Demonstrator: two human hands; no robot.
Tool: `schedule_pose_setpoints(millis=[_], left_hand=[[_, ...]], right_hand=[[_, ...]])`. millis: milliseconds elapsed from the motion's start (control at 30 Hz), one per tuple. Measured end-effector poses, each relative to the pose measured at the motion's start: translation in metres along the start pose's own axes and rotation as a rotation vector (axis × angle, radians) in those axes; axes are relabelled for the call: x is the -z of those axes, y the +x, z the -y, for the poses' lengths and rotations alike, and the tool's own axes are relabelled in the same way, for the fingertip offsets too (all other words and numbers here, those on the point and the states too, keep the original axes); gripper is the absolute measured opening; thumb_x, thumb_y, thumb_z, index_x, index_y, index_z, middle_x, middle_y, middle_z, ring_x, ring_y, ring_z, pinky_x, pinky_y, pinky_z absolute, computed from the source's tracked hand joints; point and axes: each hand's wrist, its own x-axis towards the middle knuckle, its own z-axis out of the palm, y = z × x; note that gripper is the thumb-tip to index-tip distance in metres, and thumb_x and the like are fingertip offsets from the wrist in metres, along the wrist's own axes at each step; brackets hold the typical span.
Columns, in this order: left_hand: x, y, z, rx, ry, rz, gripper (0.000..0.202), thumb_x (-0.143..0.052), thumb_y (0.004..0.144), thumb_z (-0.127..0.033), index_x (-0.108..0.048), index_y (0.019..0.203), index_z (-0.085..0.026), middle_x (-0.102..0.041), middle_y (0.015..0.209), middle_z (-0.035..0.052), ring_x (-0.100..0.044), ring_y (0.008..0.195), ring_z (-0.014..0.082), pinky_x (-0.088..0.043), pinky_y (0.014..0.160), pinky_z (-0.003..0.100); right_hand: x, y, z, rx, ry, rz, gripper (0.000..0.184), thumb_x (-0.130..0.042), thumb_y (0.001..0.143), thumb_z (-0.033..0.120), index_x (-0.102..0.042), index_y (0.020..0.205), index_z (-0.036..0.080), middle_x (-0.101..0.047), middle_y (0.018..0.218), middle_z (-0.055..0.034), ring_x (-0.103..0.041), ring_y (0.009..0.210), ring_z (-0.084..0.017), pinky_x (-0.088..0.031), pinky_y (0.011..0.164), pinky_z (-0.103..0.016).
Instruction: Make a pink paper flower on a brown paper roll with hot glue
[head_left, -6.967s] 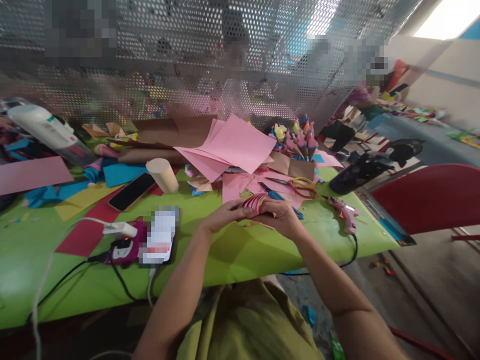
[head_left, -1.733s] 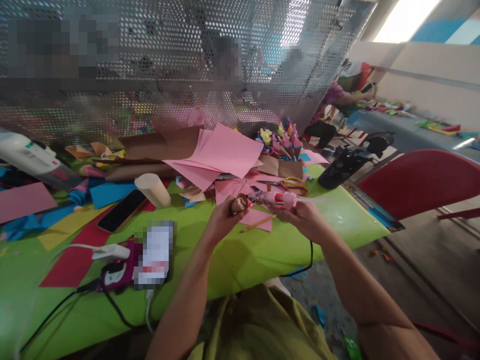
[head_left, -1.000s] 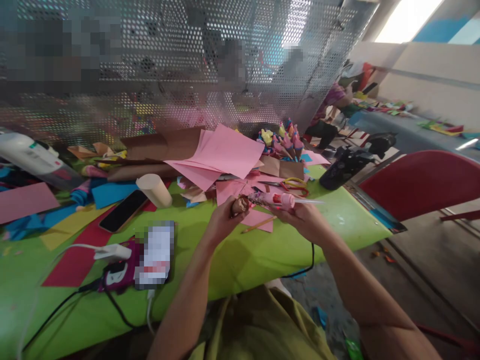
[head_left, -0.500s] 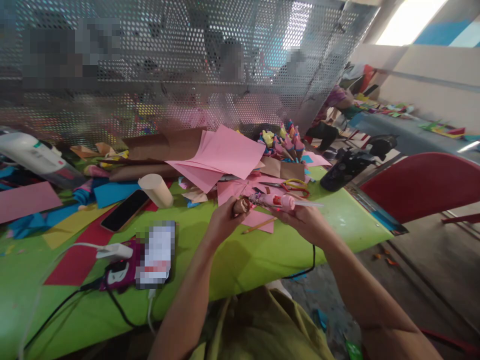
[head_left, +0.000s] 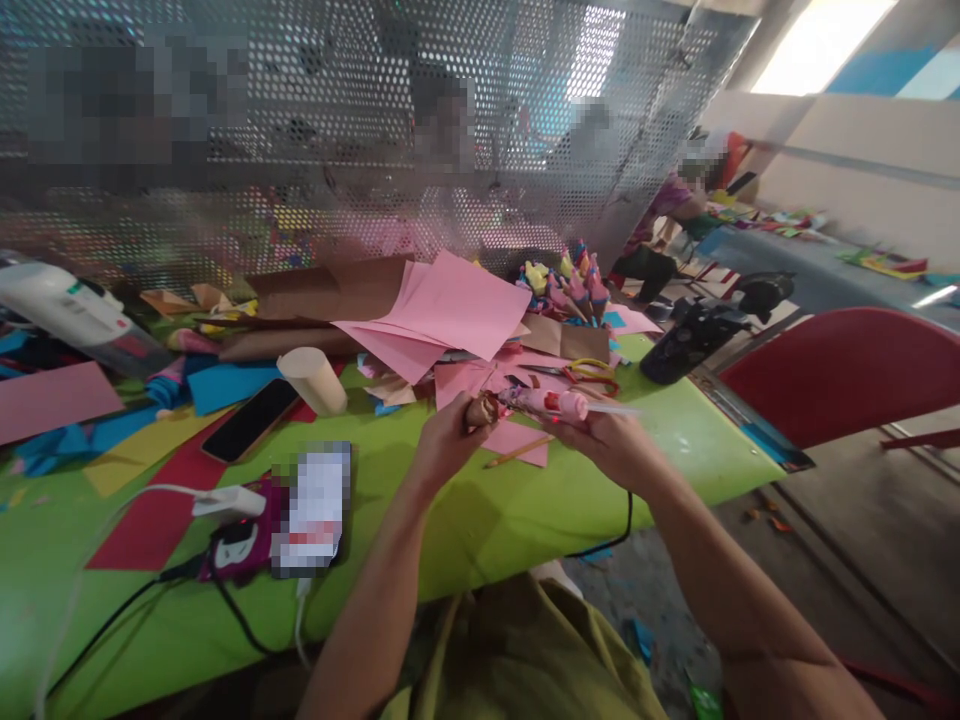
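Our L hand (head_left: pixel 450 440) is curled tight round a brown paper roll (head_left: pixel 482 411); our R hand (head_left: pixel 604 440) grips a pink glue gun (head_left: pixel 553 404), tip pointing L at the roll's end. Can't tell if they touch. We reach fwd, wrists angled in. Roll's just L of gun, over the green table (head_left: pixel 705 440), nr a pencil (head_left: pixel 517 453).

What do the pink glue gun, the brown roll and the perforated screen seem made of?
The glue gun in the right hand looks like smooth pink plastic with a light sheen. The brown roll in the left hand is likely matte paper, judging by its crinkled end. The perforated screen seems to be bare metal: grey, dully shiny, with regular holes.
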Motion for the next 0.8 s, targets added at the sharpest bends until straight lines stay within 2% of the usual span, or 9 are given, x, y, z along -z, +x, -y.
schedule_pose_setpoints(millis=[333, 500, 667, 800], left_hand=[[0.0018, -0.0001, -0.0025, 0.037, 0.033, -0.016, 0.017, -0.065, 0.079, -0.029, -0.049, 0.079, -0.023, -0.053, 0.071, -0.0043, -0.047, 0.065, 0.0132, -0.031, 0.061, 0.025], [0.0015, 0.0003, -0.0021, 0.039, 0.037, -0.025, 0.019, -0.066, 0.078, -0.028, -0.048, 0.078, -0.024, -0.053, 0.070, -0.0044, -0.047, 0.063, 0.0133, -0.030, 0.060, 0.025], [0.0015, 0.0008, -0.0027, 0.043, 0.042, -0.021, 0.016, -0.066, 0.077, -0.027, -0.050, 0.080, -0.024, -0.055, 0.072, -0.0038, -0.048, 0.064, 0.0137, -0.029, 0.060, 0.025], [0.0019, 0.0007, -0.0019, 0.024, 0.040, -0.027, 0.016, -0.065, 0.078, -0.028, -0.050, 0.082, -0.023, -0.054, 0.072, -0.0037, -0.047, 0.064, 0.0137, -0.029, 0.061, 0.026]], right_hand=[[0.0021, -0.0018, -0.0003, 0.020, -0.006, -0.005, 0.037, -0.048, 0.099, 0.051, -0.063, 0.085, 0.021, -0.068, 0.085, -0.0068, -0.064, 0.077, -0.022, -0.048, 0.070, -0.031], [0.0022, -0.0021, -0.0011, 0.015, -0.010, -0.006, 0.039, -0.049, 0.099, 0.052, -0.062, 0.078, 0.022, -0.068, 0.082, -0.0068, -0.065, 0.076, -0.022, -0.049, 0.070, -0.031], [0.0025, -0.0015, 0.0008, 0.031, 0.007, -0.007, 0.038, -0.047, 0.100, 0.053, -0.066, 0.092, 0.022, -0.072, 0.091, -0.0084, -0.067, 0.084, -0.024, -0.050, 0.073, -0.032], [0.0023, -0.0022, 0.0010, 0.021, 0.008, -0.001, 0.041, -0.046, 0.100, 0.055, -0.066, 0.089, 0.022, -0.072, 0.093, -0.0093, -0.067, 0.084, -0.025, -0.050, 0.073, -0.032]])
